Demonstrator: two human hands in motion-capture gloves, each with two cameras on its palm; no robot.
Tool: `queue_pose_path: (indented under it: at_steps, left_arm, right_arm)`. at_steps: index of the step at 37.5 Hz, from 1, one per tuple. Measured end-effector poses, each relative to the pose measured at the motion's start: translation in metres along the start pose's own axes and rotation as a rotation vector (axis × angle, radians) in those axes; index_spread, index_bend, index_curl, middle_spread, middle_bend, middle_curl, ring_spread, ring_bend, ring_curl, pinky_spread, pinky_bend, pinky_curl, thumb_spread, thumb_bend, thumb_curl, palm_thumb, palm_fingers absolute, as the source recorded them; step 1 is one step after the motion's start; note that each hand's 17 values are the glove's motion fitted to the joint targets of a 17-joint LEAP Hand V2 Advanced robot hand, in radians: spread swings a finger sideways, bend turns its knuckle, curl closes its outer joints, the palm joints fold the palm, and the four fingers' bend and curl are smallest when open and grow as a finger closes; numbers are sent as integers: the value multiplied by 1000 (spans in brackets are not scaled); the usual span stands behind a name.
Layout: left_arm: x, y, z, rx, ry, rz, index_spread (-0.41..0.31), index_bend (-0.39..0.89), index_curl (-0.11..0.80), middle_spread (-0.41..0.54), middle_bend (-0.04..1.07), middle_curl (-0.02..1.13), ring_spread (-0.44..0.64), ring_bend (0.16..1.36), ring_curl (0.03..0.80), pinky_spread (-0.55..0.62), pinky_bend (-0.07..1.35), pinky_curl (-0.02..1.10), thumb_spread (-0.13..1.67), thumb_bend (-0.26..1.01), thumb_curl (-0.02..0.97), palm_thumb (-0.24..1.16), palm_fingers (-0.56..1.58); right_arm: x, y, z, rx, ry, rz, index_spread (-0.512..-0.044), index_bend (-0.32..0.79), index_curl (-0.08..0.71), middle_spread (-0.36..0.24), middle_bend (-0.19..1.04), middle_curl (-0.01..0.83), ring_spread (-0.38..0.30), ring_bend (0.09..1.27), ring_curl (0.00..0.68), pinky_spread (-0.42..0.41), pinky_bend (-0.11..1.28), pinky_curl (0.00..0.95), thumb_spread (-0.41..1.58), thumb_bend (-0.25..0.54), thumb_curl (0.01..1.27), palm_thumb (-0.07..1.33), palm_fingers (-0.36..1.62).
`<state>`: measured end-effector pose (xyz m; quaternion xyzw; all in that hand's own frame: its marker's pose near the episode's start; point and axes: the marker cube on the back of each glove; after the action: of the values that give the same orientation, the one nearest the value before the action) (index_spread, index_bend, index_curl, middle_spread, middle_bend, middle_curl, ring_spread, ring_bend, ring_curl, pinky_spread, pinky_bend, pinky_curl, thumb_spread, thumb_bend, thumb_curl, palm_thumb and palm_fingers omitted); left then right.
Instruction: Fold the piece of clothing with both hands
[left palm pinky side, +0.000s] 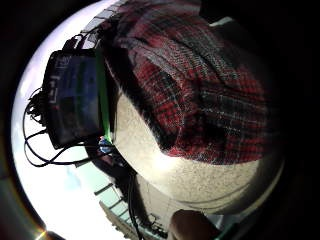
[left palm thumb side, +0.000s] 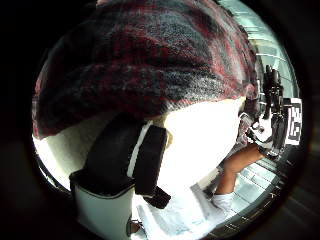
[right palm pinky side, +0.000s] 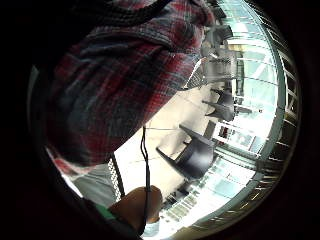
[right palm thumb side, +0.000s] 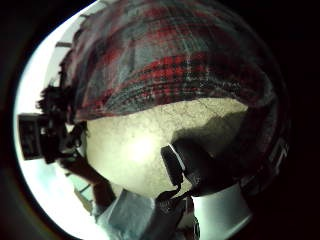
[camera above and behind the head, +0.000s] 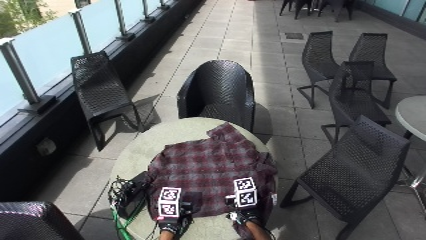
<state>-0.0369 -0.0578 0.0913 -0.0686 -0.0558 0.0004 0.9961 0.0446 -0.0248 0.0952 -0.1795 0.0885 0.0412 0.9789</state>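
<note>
We see the round pale stone table carrying the red-and-grey plaid flannel shirt, spread flat. Left hand and right hand sit at its near hem; finger state cannot be told. Risk: right edge overhanging, could slide off when lifted.

black gloves on both hands, bare forearms
</note>
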Motion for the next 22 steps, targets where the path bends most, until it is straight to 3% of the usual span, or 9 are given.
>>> queue_pose_path:
  at_steps: [4,7,10,13,15,18,22]
  left_arm:
    - [-7,-17,5,208,3,14,-46,176,284,77,181,304,261,626,276,401,280,316,1129,-32,250,205,321]
    - [-14,-23,-3,408,-95,11,-86,239,316,24,201,313,185,612,273,354,255,310,1207,39,267,316,489]
    - [-20,-21,-14,553,-172,24,-167,317,348,-102,241,323,-6,615,262,198,258,305,1245,133,315,501,896]
    - [-18,-15,-36,661,-152,75,-219,323,368,-173,262,348,-116,595,273,91,238,314,1243,158,339,576,1043]
    - [-16,-2,-47,639,-103,119,-248,292,373,-219,335,385,-194,605,297,12,225,330,1247,164,347,605,1169]
    - [-6,34,-50,413,18,183,-278,264,385,-269,394,424,-261,618,324,-60,205,350,1258,169,354,639,1228]
    - [-2,74,-74,201,54,255,-306,261,402,-313,436,454,-311,614,342,-122,185,360,1271,164,355,661,1256]
  right_arm:
    - [9,-10,6,5,-82,28,-338,27,70,21,197,302,177,460,264,247,730,376,1058,19,260,466,-42]
    - [18,-18,6,78,-83,31,-346,106,88,0,232,316,151,500,274,230,717,370,1103,59,277,560,109]
    - [24,-19,2,202,-52,-2,-362,323,162,-86,267,325,34,497,254,158,600,317,1169,131,301,689,480]
    - [29,-7,-5,278,-27,-58,-359,417,219,-144,270,336,-60,493,262,101,519,300,1207,181,319,789,666]
    - [33,6,-12,265,-17,-118,-342,419,241,-169,325,358,-127,544,282,40,471,289,1225,215,331,854,909]
    - [41,27,-24,183,-14,-216,-330,382,266,-193,355,374,-183,578,300,-5,384,274,1243,234,335,902,1041]
    - [49,52,-49,57,-42,-335,-318,318,300,-228,416,410,-233,618,346,-44,294,282,1256,236,330,927,1144]
